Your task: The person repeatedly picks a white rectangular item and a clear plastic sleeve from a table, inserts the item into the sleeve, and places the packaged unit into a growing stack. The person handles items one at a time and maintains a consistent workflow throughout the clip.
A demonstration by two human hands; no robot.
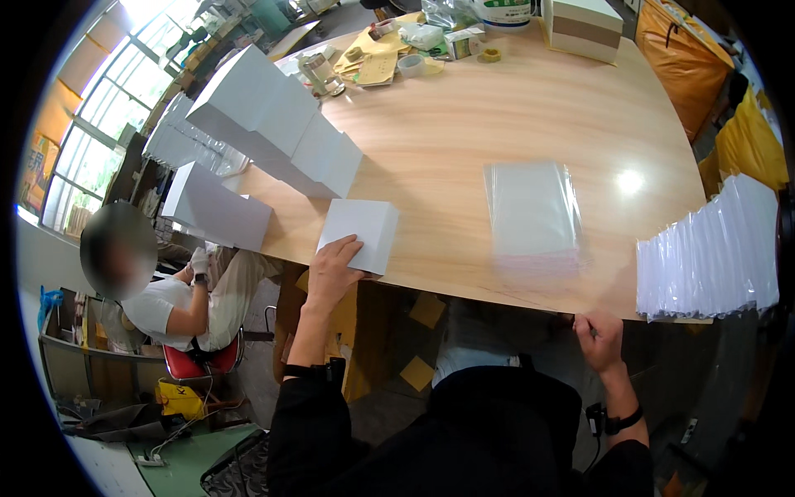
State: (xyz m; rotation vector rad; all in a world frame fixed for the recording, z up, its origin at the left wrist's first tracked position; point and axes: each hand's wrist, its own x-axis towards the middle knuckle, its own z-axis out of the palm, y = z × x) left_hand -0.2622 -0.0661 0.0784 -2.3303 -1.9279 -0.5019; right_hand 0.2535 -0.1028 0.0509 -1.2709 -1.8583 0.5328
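My left hand (pixel 333 269) lies over the near left corner of a small squared stack of white paper (pixel 364 225) at the table's front edge. Its fingers are bent on the top face, and the thumb side meets the near face. My right hand (pixel 599 340) is curled closed just off the front edge, right of centre; whatever its fingers hold is too small to make out. Between the hands, farther in, a flat pile of clear plastic sleeves (pixel 534 207) rests on the table.
Tall white paper stacks (pixel 273 124) and a lower one (pixel 211 207) stand at left. Filled clear sleeves (pixel 708 253) lean in a row at the right edge. Tape rolls (pixel 489 55), yellow papers and a tub (pixel 505 12) sit at the back. A seated person (pixel 178 298) is at left.
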